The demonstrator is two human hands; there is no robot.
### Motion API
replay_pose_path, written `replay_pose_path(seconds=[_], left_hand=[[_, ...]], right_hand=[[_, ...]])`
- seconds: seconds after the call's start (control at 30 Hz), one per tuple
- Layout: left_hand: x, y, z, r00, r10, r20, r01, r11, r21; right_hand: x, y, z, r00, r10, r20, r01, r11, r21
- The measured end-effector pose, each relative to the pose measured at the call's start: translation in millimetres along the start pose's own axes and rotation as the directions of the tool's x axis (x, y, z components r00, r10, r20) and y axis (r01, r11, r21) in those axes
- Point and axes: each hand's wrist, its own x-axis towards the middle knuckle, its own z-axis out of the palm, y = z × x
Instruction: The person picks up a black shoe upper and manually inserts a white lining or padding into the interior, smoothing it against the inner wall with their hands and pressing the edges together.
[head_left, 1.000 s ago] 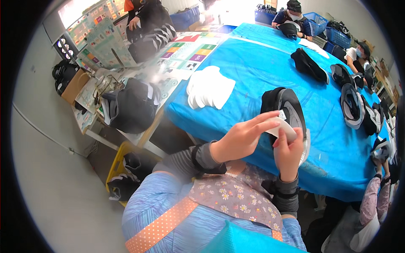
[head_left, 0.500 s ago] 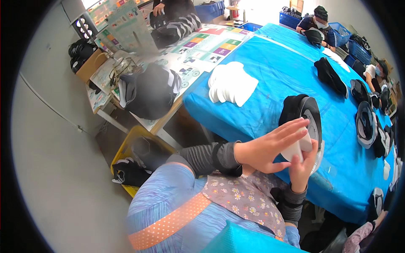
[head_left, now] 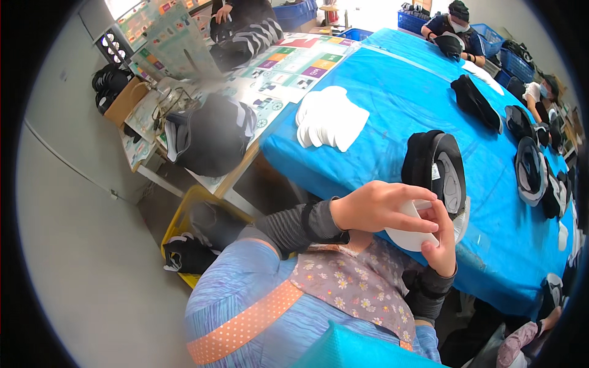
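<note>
A white, curved cap-brim insert is bent between my hands, above the near edge of the blue-covered table. My left hand comes in from the left and lies over it, fingers curled against its upper side. Gripping the insert's right end, my right hand has its thumb in front and its fingers behind. The left fingertips meet the right fingers, and part of the insert is hidden beneath them. Just beyond sits a black cap with its grey lining showing. A stack of white brim inserts lies farther left.
More black caps lie along the table's right side. A sewing table on the left carries a dark cap. On the floor stands a yellow basket holding dark pieces. Several people work around the tables.
My left hand has gone from stretched-out fingers to curled ones on the insert. Both hands have shifted slightly, and the insert has turned and now shows a more open curve.
</note>
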Motion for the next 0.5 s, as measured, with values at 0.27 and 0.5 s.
replay_pose_path(seconds=[0.27,0.5], left_hand=[[65,-42,-15,0.989,-0.148,0.026,0.15,0.965,-0.215],[63,-170,37,0.85,-0.526,0.037,0.525,0.851,0.024]], right_hand=[[-17,5,-40,0.753,-0.237,-0.614,0.251,0.966,-0.065],[-27,1,-66,0.587,-0.343,-0.733,0.376,0.918,-0.127]])
